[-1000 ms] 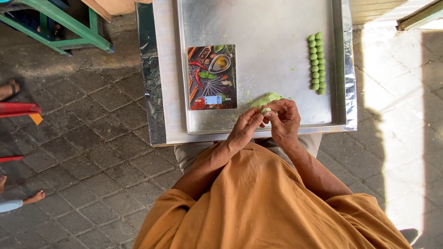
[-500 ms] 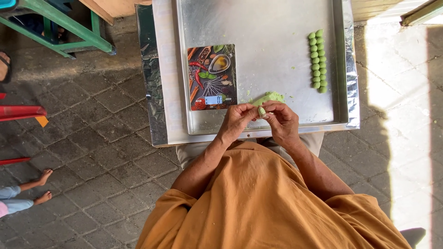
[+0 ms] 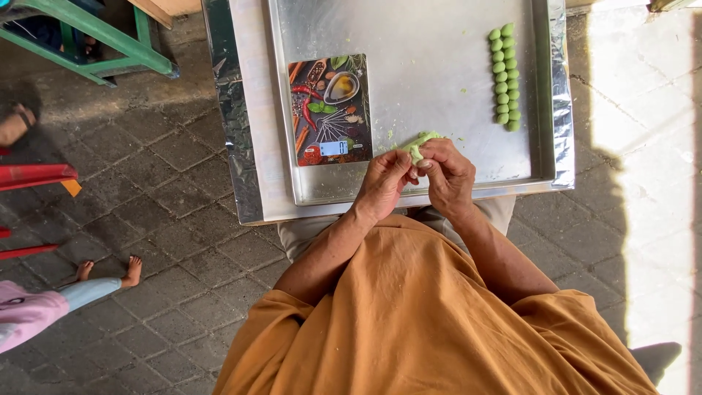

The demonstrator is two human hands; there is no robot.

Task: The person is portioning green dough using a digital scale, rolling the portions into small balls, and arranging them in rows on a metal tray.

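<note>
My left hand (image 3: 384, 183) and my right hand (image 3: 447, 174) meet over the near edge of a metal tray (image 3: 431, 44). Both pinch a lump of pale green dough (image 3: 418, 144) between their fingertips. To the left of the hands, a flat kitchen scale (image 3: 329, 110) with a picture of spices and vegetables lies in the tray. At the tray's far right, several small green dough balls (image 3: 504, 77) stand in two neat columns. Crumbs of green dough dot the tray near the hands.
The tray rests on a foil-covered table (image 3: 245, 124) above a paved floor. A green metal frame (image 3: 88, 40) stands at the top left, red bars (image 3: 33, 175) at the left edge. Another person's bare feet (image 3: 110, 271) and pink sleeve (image 3: 25, 314) show at lower left.
My hands have kept working the green dough in place, fingers shifting slightly. The other person's feet at the left have moved further into view.
</note>
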